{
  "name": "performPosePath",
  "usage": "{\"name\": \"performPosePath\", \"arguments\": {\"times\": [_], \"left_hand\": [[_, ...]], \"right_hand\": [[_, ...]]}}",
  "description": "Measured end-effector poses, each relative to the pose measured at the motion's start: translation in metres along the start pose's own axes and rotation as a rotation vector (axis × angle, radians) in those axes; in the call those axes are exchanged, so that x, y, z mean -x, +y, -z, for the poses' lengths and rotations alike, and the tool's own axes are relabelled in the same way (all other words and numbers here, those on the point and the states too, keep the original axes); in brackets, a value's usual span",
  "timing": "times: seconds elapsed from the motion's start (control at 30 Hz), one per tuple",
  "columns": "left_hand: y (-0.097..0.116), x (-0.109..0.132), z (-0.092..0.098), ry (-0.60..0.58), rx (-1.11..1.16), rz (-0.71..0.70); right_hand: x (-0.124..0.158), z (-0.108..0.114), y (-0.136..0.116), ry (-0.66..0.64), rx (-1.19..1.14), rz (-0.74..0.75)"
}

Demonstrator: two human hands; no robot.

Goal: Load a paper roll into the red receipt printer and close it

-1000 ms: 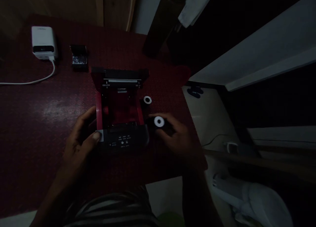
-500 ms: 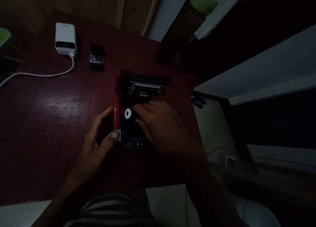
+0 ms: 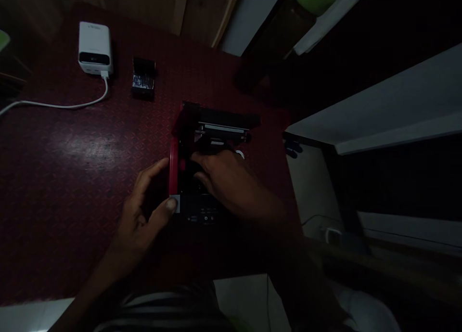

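Note:
A small red-and-black printer point(image 3: 174, 166) stands on the table with its lid point(image 3: 224, 118) raised at the far side. My left hand point(image 3: 144, 211) grips its left side, thumb on the grey front corner and fingertips along the red wall. My right hand point(image 3: 231, 180) is inside the open printer, its fingers bent and closed on a roll point(image 3: 240, 154). Only a white end of that roll shows past the knuckles; the rest is hidden under the hand. Dim light makes the printer's inside hard to make out.
A white power bank point(image 3: 94, 48) with a plugged-in white cable point(image 3: 65, 106) lies at the back left. Beside it is a small black item with a shiny face point(image 3: 143, 79). A green-capped bottle point(image 3: 285, 26) stands at the back right. The red patterned table point(image 3: 72, 202) ends near my lap.
The roll's white end, earlier left of my right fingertips, now shows right of that hand. My left hand keeps its hold on the printer. The view has shifted slightly.

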State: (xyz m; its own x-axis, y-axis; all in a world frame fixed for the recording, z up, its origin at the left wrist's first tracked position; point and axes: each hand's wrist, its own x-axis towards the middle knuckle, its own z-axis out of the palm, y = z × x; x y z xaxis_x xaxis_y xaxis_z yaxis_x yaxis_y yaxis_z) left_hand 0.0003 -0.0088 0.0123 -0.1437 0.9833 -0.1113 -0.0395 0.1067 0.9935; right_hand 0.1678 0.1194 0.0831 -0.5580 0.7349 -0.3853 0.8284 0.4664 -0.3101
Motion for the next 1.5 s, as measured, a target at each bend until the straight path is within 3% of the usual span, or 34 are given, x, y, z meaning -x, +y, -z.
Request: {"name": "performPosePath", "arguments": {"times": [0.1,0.3,0.5,0.63,0.73,0.83,0.93,1.0,1.17,1.33,1.5], "left_hand": [[0.002,0.000,0.000,-0.004,-0.001,-0.005],[0.004,0.002,-0.001,0.012,0.007,0.041],[0.000,0.003,0.002,-0.003,0.025,0.067],[0.014,-0.002,0.004,0.058,0.014,0.081],[0.033,-0.024,0.005,0.112,-0.103,-0.042],[0.052,-0.062,-0.001,0.113,-0.167,-0.215],[0.066,-0.092,-0.012,0.090,-0.116,-0.204],[0.070,-0.098,-0.018,0.115,-0.050,-0.188],[0.055,-0.070,-0.018,0.140,-0.086,-0.158],[0.030,-0.034,-0.012,0.110,-0.028,0.022],[0.023,-0.023,-0.016,0.064,0.034,0.107]], "right_hand": [[0.009,0.001,0.009,0.053,-0.129,0.088],[0.036,0.003,0.029,0.159,-0.264,0.461],[0.039,-0.003,0.028,0.287,-0.274,0.538],[0.049,-0.008,0.029,0.464,-0.204,0.529],[0.063,-0.016,0.030,0.611,-0.180,0.510],[0.073,-0.029,0.028,0.691,-0.144,0.448],[0.077,-0.042,0.022,0.791,-0.086,0.436],[0.078,-0.049,0.017,0.855,-0.040,0.413],[0.085,-0.059,0.007,0.880,0.101,0.317],[0.084,-0.063,0.005,0.878,0.130,0.319],[0.080,-0.060,0.005,0.880,0.086,0.266]]}}
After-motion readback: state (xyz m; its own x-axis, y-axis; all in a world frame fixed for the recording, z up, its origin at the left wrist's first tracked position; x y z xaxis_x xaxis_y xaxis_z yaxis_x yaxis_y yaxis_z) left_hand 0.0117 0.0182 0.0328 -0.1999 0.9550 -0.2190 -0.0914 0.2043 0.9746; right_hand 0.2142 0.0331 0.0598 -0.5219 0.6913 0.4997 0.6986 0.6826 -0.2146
